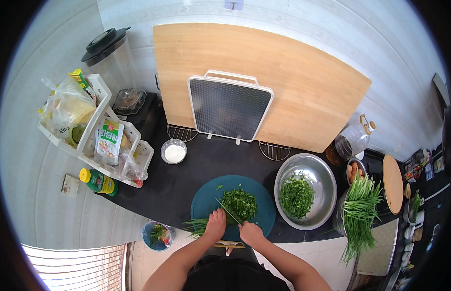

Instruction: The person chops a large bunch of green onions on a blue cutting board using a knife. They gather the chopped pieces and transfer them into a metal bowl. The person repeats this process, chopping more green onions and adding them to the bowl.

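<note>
On a round blue-green cutting board (265,213) lies a heap of finely chopped chives (241,203). My left hand (215,224) presses down on a bunch of uncut chives (198,226), its fingers curled together over the stalks. The loose ends of the bunch stick out past the board's left edge. In my right hand (251,234) is the handle of a kitchen knife (229,211). Its narrow-looking blade points up and left, between my left fingers and the chopped heap. Right of the board, a steel bowl (322,213) holds more chopped chives (297,196).
Whole chives (362,208) overhang a container at the right, near a bowl of eggs (354,170). A small bowl of white powder (175,153) stands behind the board. Left are a white rack (105,92) and a green bottle (100,182). Large wooden boards (303,82) lean on the wall.
</note>
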Tool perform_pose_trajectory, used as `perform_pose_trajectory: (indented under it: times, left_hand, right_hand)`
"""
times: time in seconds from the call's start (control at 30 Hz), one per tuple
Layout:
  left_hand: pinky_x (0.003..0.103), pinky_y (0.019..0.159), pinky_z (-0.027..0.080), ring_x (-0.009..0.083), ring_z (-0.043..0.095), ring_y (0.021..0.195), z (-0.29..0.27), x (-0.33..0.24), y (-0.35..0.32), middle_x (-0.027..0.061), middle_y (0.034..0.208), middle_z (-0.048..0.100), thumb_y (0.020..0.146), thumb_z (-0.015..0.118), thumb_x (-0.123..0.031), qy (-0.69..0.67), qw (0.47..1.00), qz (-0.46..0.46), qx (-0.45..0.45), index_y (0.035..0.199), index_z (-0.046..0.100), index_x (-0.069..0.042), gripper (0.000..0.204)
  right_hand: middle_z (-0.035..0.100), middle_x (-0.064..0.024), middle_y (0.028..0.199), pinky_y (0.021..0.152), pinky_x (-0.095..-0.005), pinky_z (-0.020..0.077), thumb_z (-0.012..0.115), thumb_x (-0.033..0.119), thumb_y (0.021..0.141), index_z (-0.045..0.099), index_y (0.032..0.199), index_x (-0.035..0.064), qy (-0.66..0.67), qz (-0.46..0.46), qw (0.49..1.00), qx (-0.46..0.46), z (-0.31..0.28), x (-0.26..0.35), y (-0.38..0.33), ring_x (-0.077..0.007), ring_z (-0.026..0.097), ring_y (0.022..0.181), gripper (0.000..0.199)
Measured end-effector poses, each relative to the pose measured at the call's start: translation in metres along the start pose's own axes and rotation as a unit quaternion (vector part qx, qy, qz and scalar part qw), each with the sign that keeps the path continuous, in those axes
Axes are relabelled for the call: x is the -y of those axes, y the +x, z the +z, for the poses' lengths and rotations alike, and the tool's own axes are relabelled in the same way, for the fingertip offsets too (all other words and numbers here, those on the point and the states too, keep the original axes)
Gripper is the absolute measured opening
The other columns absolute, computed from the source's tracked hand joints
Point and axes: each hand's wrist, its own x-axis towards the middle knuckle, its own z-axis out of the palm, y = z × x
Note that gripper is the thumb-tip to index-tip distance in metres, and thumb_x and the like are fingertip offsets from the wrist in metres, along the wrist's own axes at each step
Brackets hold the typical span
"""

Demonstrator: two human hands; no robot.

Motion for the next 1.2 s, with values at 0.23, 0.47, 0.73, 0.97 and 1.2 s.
perform_pose_trajectory:
  times: [0.23, 0.47, 0.73, 0.97, 1.2]
  left_hand:
    - [0.036, 0.083, 0.041, 0.0295, 0.048, 0.1, 0.002, 0.001, 0.003, 0.022, 0.117, 0.048, 0.081, 0.045, -0.017, 0.003, 1.0, 0.007, 0.013, 0.119, 0.045, 0.01, 0.047]
    - [0.037, 0.081, 0.041, 0.0292, 0.048, 0.098, 0.01, 0.001, -0.001, 0.0218, 0.114, 0.048, 0.081, 0.046, -0.017, -0.026, 1.0, 0.011, -0.007, 0.121, 0.044, 0.01, 0.049]
    - [0.037, 0.087, 0.039, 0.03, 0.046, 0.102, -0.001, 0.001, -0.001, 0.0199, 0.116, 0.047, 0.079, 0.053, -0.021, -0.047, 0.999, -0.019, -0.009, 0.13, 0.035, 0.011, 0.062]
    - [0.041, 0.097, 0.031, 0.0305, 0.041, 0.112, -0.039, 0.0, -0.004, 0.0189, 0.125, 0.04, 0.073, 0.069, -0.032, -0.141, 0.984, -0.087, 0.069, 0.137, 0.02, 0.011, 0.092]
    - [0.04, 0.094, 0.034, 0.0297, 0.043, 0.109, -0.037, 0.011, -0.014, 0.0181, 0.122, 0.043, 0.071, 0.071, -0.038, -0.164, 0.983, -0.074, 0.032, 0.134, 0.028, 0.011, 0.09]
  right_hand:
    - [0.063, -0.0253, 0.073, 0.066, -0.0466, 0.0513, 0.049, 0.028, 0.089, 0.062, 0.078, -0.0024, -0.006, -0.04, 0.999, 0.032, 0.016, 0.012, 0.049, -0.0407, 0.063, 0.074, 0.035]
    - [0.064, -0.0258, 0.077, 0.067, -0.0457, 0.0529, 0.052, 0.028, 0.085, 0.061, 0.081, -0.0021, 0.002, -0.02, 1.0, -0.018, 0.026, 0.036, 0.073, -0.0399, 0.065, 0.075, 0.032]
    - [0.059, -0.0257, 0.067, 0.058, -0.0477, 0.0483, 0.053, 0.035, 0.088, 0.058, 0.074, -0.0017, 0.132, -0.028, 0.982, -0.13, 0.023, 0.02, 0.068, -0.0432, 0.06, 0.066, 0.039]
    - [0.059, -0.0247, 0.067, 0.06, -0.0455, 0.0467, 0.058, 0.034, 0.086, 0.06, 0.078, -0.0017, 0.151, 0.011, 0.982, -0.111, -0.037, 0.006, 0.006, -0.0429, 0.059, 0.07, 0.037]
    - [0.061, -0.026, 0.071, 0.065, -0.0507, 0.0475, 0.053, 0.038, 0.087, 0.06, 0.076, -0.0015, 0.085, 0.029, 0.993, -0.071, -0.002, -0.02, -0.026, -0.044, 0.06, 0.072, 0.041]
